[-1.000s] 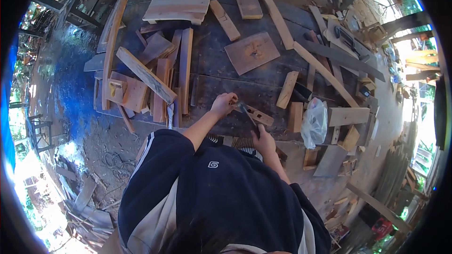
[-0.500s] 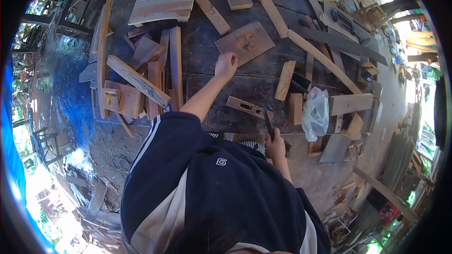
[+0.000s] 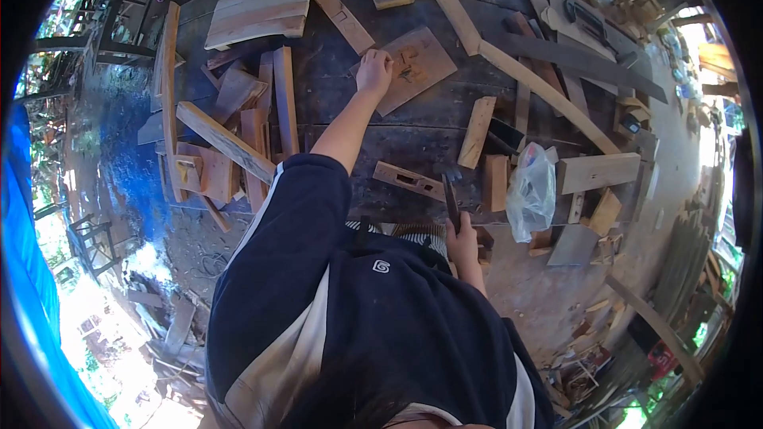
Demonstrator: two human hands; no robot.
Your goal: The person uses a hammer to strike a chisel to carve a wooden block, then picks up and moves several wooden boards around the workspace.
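Note:
My left hand (image 3: 375,71) is over the left part of a flat brown board (image 3: 433,71), its fingers curled together. Whatever they hold, if anything, is hidden. Small dark pieces (image 3: 409,70) lie on the middle of that board. Near the table's front edge my right hand (image 3: 463,240) is closed around a long dark tool (image 3: 451,200), which points away from me. Just left of the tool lies a wooden piece with cut slots (image 3: 407,180). Another wooden block with a marked slot (image 3: 343,19) is beyond my left hand.
Stacked lengths of wood (image 3: 284,103) cover the table's left side. A glued-up panel (image 3: 261,13) lies at the back left. Right of my right hand are upright blocks (image 3: 495,183) and a clear plastic bag (image 3: 531,195). Long strips (image 3: 548,95) and a clamp (image 3: 586,20) lie farther right.
My left hand has moved slightly away from me and left, onto the board's left part. My right hand still holds the dark tool. The whole view has shifted slightly.

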